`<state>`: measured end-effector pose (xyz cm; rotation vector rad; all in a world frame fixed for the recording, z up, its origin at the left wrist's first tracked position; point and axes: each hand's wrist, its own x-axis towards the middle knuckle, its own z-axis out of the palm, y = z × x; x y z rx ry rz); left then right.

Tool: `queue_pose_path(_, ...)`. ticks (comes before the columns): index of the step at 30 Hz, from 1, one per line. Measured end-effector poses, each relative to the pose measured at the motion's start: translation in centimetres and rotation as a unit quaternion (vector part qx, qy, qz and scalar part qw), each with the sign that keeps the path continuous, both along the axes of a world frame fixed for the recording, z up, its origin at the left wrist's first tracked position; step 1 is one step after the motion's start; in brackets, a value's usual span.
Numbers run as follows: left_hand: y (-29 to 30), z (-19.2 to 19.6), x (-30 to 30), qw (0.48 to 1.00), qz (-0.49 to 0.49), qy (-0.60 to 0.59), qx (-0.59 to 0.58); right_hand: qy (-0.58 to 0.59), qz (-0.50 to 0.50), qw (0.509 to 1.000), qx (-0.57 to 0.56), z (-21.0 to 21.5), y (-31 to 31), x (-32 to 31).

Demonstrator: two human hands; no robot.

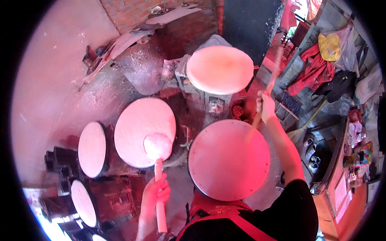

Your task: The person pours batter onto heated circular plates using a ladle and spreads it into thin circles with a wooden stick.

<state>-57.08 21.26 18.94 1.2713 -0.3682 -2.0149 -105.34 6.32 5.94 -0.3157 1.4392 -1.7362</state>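
- The left hand [155,192] curls round a pale handle [161,217]; the bright, rounded whitish lump [157,145] at its tip overlaps a cream disc [138,120], contact unclear.
- The right hand [265,105] is closed round a long, blurred stick [275,70].
- Before the torso, a smooth pinkish disc [229,160] shows small dark rim spots.
- Beyond, another pale disc [220,69] glows faintly orange.
- Around: a brick wall [120,14], dark panel [250,30], shoes [311,152] and orange-sided counter [350,221], under reddish light.
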Motion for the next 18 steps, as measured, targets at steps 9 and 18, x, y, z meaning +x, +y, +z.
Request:
queue_pose_path(9, 8.9, 3.1, -14.6, 0.913, -0.191, -0.288, -0.218, 0.595, 0.409, 0.685, -0.094, 8.0, 31.7, -2.0)
queue_pose_path(18, 9.8, -5.7, -24.1, 0.705, -0.220, -0.479, -0.475, 0.208, 0.366, 0.893, 0.159, 5.0, 43.9, -5.8)
